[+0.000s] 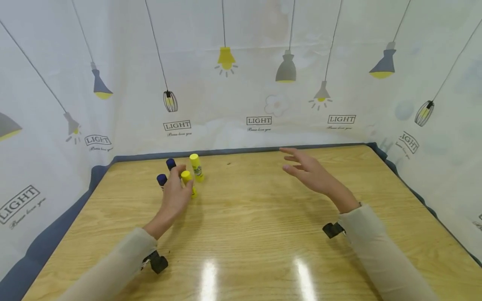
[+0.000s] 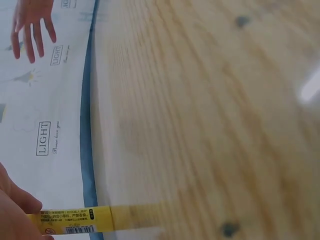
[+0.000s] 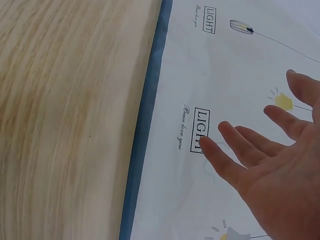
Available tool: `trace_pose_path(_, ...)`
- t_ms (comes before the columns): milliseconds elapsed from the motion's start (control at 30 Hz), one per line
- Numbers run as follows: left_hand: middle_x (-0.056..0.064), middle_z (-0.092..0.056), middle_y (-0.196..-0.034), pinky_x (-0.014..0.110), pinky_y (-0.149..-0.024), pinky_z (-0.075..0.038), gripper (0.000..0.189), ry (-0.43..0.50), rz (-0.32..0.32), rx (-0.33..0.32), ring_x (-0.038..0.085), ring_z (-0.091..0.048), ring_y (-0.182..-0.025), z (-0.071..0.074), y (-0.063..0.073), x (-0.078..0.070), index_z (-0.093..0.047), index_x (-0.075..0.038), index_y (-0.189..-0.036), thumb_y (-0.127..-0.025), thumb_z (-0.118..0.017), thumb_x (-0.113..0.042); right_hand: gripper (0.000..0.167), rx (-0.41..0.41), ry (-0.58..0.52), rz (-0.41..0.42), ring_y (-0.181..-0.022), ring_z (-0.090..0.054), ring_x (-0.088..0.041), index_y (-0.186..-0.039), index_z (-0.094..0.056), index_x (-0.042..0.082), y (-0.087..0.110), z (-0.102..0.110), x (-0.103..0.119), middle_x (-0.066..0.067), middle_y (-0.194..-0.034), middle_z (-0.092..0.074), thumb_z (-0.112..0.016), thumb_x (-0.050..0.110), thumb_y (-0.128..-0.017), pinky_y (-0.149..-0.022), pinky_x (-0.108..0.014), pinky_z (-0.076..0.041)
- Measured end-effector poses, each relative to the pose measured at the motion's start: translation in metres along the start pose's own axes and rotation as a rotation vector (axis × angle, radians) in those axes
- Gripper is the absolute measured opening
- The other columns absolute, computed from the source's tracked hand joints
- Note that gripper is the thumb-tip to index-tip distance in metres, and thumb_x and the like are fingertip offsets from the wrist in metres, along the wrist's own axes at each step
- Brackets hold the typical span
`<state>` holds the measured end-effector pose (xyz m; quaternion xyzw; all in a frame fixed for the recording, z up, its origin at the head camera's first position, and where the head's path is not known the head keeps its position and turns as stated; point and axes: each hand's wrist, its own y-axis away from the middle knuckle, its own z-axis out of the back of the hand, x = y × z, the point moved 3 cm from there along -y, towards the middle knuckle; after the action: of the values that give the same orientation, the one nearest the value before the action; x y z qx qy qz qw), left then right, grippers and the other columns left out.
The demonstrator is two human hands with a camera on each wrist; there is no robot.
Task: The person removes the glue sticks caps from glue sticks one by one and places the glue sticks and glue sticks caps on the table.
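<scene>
My left hand (image 1: 175,196) is at the back left of the table, thumb and fingers around a yellow glue stick (image 1: 186,177). In the left wrist view this yellow glue stick (image 2: 75,221) shows a printed label and barcode, its lower end at the tabletop with a reflection below. Just behind it stands a second yellow glue stick (image 1: 196,167). Two sticks with dark blue caps, one front (image 1: 162,179) and one back (image 1: 171,163), stand left of the hand, partly hidden by it. My right hand (image 1: 312,171) hovers over the table's right side, fingers spread and holding nothing.
The wooden table (image 1: 248,217) reaches back to a white curtain (image 1: 233,96) printed with lamps, with a dark blue band (image 1: 244,151) along its bottom. Small black devices hang under the left sleeve (image 1: 109,261) and right sleeve (image 1: 380,251).
</scene>
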<state>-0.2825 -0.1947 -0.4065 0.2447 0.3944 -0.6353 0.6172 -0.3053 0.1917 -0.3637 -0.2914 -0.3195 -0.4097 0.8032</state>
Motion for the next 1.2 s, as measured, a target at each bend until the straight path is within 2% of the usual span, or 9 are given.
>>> trace_pose_path(100,0.025,-0.041,-0.159,0.054,-0.119,-0.041,0.054,0.036,0.038,0.028,0.039,-0.043,-0.147,-0.004,0.001,0.002,-0.031,0.000,-0.156,-0.106,-0.051,-0.006,0.058,0.003,0.006,0.001,-0.147,-0.043,-0.044,-0.161,-0.032,0.010,0.000,-0.003,-0.002,-0.017,-0.166,-0.034,-0.051,0.030,-0.110,-0.116,-0.064,-0.040)
trace_pose_path(233,0.025,-0.049,-0.153,0.053,-0.116,-0.045,0.053,0.030,0.069,0.056,0.040,-0.048,-0.143,-0.009,0.001,0.004,-0.031,0.000,-0.155,-0.106,-0.051,-0.005,0.057,0.010,0.015,0.005,-0.145,-0.046,-0.044,-0.160,-0.033,0.010,0.000,-0.006,-0.004,-0.017,-0.166,-0.035,-0.050,0.031,-0.110,-0.115,-0.064,-0.041)
trace_pose_path(533,0.025,-0.056,-0.145,0.051,-0.110,-0.051,0.043,0.005,0.107,0.078,0.039,-0.057,-0.133,-0.021,-0.001,0.003,-0.047,0.001,-0.143,-0.103,-0.060,-0.008,0.056,0.036,-0.011,0.002,-0.142,-0.050,-0.044,-0.159,-0.035,0.011,-0.005,-0.018,-0.006,-0.017,-0.163,-0.040,-0.053,0.028,-0.110,-0.113,-0.062,-0.044)
trace_pose_path(700,0.023,-0.060,-0.138,0.050,-0.107,-0.052,0.038,0.017,0.113,0.151,0.037,-0.060,-0.128,-0.031,-0.003,0.001,-0.050,0.002,-0.140,-0.104,-0.059,-0.009,0.057,0.062,-0.024,-0.012,-0.142,-0.050,-0.042,-0.159,-0.035,0.011,-0.007,-0.027,-0.006,-0.017,-0.162,-0.040,-0.054,0.030,-0.109,-0.113,-0.061,-0.045)
trace_pose_path(833,0.022,-0.059,-0.141,0.052,-0.110,-0.050,0.039,0.007,0.115,0.214,0.038,-0.057,-0.133,-0.040,-0.004,-0.001,-0.050,-0.001,-0.143,-0.106,-0.058,-0.011,0.056,0.075,-0.016,-0.014,-0.141,-0.052,-0.041,-0.159,-0.036,0.012,-0.008,-0.031,-0.005,-0.016,-0.161,-0.043,-0.053,0.030,-0.109,-0.112,-0.060,-0.046)
trace_pose_path(1000,0.023,-0.058,-0.144,0.053,-0.110,-0.050,0.038,-0.050,0.086,0.259,0.039,-0.057,-0.134,-0.051,-0.006,-0.009,-0.052,-0.004,-0.141,-0.105,-0.060,-0.014,0.059,0.094,-0.027,-0.015,-0.137,-0.055,-0.041,-0.161,-0.032,0.013,-0.012,-0.037,-0.001,-0.020,-0.155,-0.048,-0.054,0.030,-0.109,-0.111,-0.059,-0.048)
trace_pose_path(1200,0.018,-0.065,-0.131,0.050,-0.104,-0.053,0.031,-0.107,-0.006,0.307,0.033,-0.064,-0.121,-0.067,-0.008,-0.024,-0.058,-0.004,-0.131,-0.103,-0.064,-0.016,0.061,0.126,-0.039,-0.014,-0.135,-0.057,-0.040,-0.162,-0.029,0.016,-0.017,-0.046,0.007,-0.020,-0.153,-0.050,-0.055,0.031,-0.109,-0.112,-0.060,-0.046)
